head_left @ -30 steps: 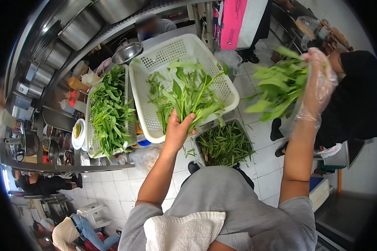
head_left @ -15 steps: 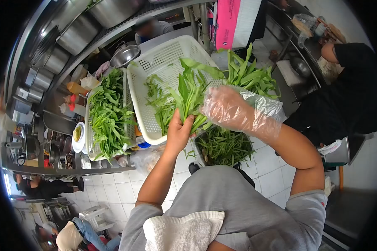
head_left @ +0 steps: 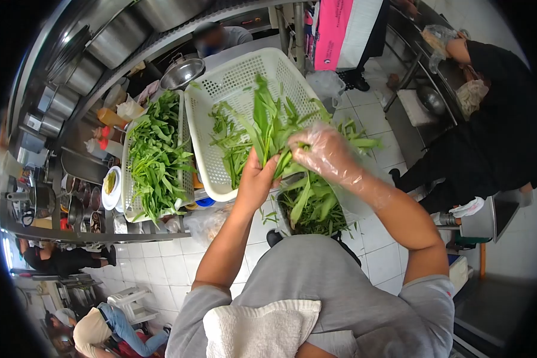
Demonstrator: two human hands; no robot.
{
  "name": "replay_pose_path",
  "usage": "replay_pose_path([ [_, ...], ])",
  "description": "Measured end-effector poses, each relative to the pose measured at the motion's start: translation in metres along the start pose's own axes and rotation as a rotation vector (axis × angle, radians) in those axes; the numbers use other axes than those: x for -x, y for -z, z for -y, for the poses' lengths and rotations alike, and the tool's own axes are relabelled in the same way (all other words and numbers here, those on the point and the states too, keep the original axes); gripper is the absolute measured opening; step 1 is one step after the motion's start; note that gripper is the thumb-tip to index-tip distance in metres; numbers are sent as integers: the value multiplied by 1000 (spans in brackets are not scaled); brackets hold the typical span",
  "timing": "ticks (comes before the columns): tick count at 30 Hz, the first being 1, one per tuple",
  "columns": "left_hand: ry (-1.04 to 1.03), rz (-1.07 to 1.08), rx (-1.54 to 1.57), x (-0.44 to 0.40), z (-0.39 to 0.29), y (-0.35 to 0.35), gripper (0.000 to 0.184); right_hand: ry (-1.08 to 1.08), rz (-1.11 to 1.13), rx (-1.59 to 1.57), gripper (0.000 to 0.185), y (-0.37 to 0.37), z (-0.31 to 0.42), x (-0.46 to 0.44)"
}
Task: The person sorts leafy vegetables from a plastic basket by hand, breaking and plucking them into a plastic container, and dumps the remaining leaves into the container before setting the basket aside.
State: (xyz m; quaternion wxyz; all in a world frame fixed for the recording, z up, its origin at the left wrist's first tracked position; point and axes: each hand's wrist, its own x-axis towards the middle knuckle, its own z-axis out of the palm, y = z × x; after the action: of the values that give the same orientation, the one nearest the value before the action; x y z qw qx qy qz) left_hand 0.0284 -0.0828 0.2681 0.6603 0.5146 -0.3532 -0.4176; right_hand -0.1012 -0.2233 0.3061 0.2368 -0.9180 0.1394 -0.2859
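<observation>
My left hand (head_left: pixel 258 182), bare, is closed around the stems of a bunch of water spinach (head_left: pixel 262 119), its leaves pointing up. Close beside it, my right hand (head_left: pixel 325 152) wears a clear plastic glove and pinches stems of water spinach; some leaves hang below that hand. Both hands are over the near right edge of a large white perforated basket (head_left: pixel 200 143), where loose leaves and stems lie. Below the hands, a container on the floor holds more greens (head_left: pixel 325 224), partly covered by the hanging leaves.
A narrower white basket (head_left: pixel 188 134) heaped with greens stands to the left, next to a white plate (head_left: pixel 111 188). Steel pots (head_left: pixel 114 39) line the upper shelf. A metal strainer (head_left: pixel 183 73) sits behind the baskets. A person in black (head_left: pixel 489 137) works at the right.
My right hand has turned and come closer to my left. The leafy tops that stuck out right of it now hang down over the floor container. My left hand stays nearly in place.
</observation>
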Motion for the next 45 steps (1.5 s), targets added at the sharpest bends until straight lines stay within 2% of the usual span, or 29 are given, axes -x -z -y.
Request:
replay_pose_path([
  [2,-21,-121,66,-5,-14,-14,16,11,-62,-100,22,4,-12,-8],
  [4,-23,-130,88,-5,-12,-14,16,-540,-208,-496,24,23,-26,-21],
  [6,22,-93,158,-4,0,-6,16,-453,-451,-635,23,55,-34,-14],
  [8,70,-89,187,-4,4,2,17,-330,-510,-365,22,81,-32,-15],
  [10,118,-85,223,-3,8,4,19,-293,-494,-267,21,95,-26,-11],
  [12,111,-112,18,-4,11,3,17,-255,-484,-168,19,105,-15,-4],
  [14,82,-114,-65,-6,19,3,15,-271,-252,32,16,111,-3,1],
  [15,55,-116,-150,-6,20,2,15,-146,-218,59,15,108,2,1],
  [16,54,-109,-152,-7,20,-1,15,-149,-224,62,15,104,9,2],
  [18,-7,-160,-311,-6,18,-7,17,105,-93,291,15,95,23,1],
  [19,-6,-154,-312,-6,16,-10,17,101,-96,293,15,88,26,-1],
  [21,-43,-141,-439,-4,13,-15,16,382,-134,524,12,67,23,-5],
  [24,-99,-106,-546,-1,8,-20,17,324,-65,361,8,34,4,-7],
  [25,-100,-106,-545,0,7,-21,17,332,-183,178,6,23,-2,-9],
  [26,-95,-99,-540,1,6,-23,17,335,-181,178,6,23,-9,-7],
  [28,-90,-103,-533,3,7,-20,17,391,63,587,8,40,5,-17],
  [29,-89,-105,-582,3,11,-15,17,568,-215,493,10,39,-4,-19],
  [30,-86,-107,-632,4,11,-13,17,575,-209,488,10,41,-7,-21],
  [32,-65,-109,-617,8,5,-14,16,278,-73,404,12,44,-9,-23],
  [34,-53,-102,-605,10,-1,-15,16,288,-63,415,12,40,-15,-23],
  [36,-48,-92,-692,10,-2,-14,17,421,-122,510,4,40,-12,-24],
  [40,-43,-75,-711,10,-4,-15,18,481,-135,487,8,48,14,-24],
  [43,4,-53,-751,12,-7,-18,18,558,-50,524,9,46,24,-14],
  [44,-33,-12,-711,14,-8,-22,19,573,-48,517,9,36,19,-6],
  [45,-74,22,-676,16,-9,-24,20,535,-13,375,9,23,8,2],
])
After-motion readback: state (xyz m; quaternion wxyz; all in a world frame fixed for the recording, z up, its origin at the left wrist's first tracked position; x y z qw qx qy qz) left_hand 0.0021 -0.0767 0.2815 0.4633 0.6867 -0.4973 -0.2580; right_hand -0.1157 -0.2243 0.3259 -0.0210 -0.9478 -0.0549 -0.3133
